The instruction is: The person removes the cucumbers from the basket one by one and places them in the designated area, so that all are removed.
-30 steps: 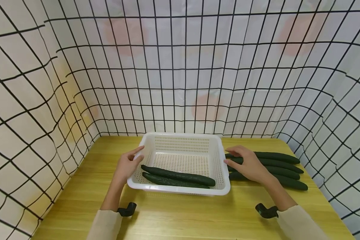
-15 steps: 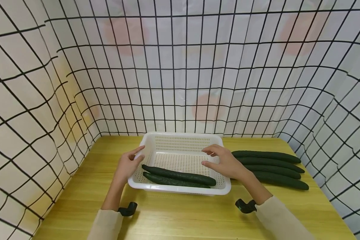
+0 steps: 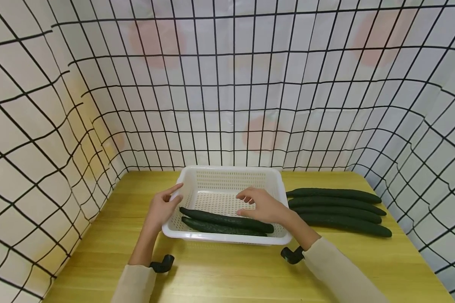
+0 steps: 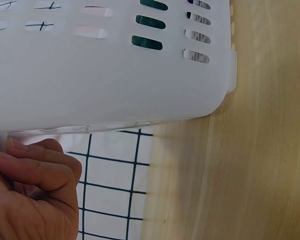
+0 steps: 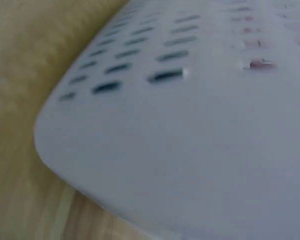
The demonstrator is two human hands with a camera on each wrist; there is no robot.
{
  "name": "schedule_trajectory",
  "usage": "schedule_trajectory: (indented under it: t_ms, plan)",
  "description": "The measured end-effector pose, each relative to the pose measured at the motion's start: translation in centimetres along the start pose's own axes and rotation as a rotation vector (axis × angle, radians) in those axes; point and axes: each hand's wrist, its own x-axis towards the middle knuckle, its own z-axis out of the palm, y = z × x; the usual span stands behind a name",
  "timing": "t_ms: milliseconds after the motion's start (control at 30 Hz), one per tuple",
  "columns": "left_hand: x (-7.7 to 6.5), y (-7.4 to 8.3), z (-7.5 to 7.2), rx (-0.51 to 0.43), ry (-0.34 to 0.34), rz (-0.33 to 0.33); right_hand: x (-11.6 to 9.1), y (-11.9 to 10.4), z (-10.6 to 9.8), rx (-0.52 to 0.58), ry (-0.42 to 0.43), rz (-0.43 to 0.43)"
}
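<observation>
A white plastic basket [image 3: 227,238] stands on the table, and two cucumbers [image 3: 227,219] lie along its near side. At the basket's left rim, my left hand [image 3: 162,209] holds the edge between thumb and fingers; in the left wrist view its curled fingers [image 4: 40,172] meet the rim. My right hand [image 3: 263,206] reaches over the right rim and hovers above the inside. Its thumb and fingers are apart with nothing between them, above and behind the cucumbers. The right wrist view shows only the basket's blurred wall [image 5: 155,145], so that hand is hidden there.
Several more cucumbers [image 3: 337,210] lie side by side on the table, right of the basket. A black wire grid [image 3: 234,111] with a pale sheet behind it encloses the back and both sides. The wooden table [image 3: 220,273] extends toward me.
My right hand has moved left from beside the right rim, by the loose cucumbers, to over the inside of the basket. The left hand stays at the left rim.
</observation>
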Motion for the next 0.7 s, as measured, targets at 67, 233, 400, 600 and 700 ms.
schedule_trajectory:
  t_ms: [67,233,400,600,700]
  plan:
    - [0.0,0.0,0.0,-0.001,0.002,0.002,0.4,0.0,0.3,-0.006,-0.025,0.0]
    - [0.0,-0.1,-0.1,-0.002,-0.003,0.002,0.7,0.1,0.8,-0.022,-0.109,0.015]
    - [0.1,-0.1,0.0,0.0,-0.006,-0.001,0.8,0.1,1.1,-0.06,-0.183,0.03]
    - [0.1,0.0,-0.1,0.013,-0.006,0.004,0.8,0.0,1.2,-0.171,-0.279,0.055]
    - [0.1,0.0,0.0,0.018,-0.004,0.005,0.8,0.1,1.4,-0.216,-0.32,0.033]
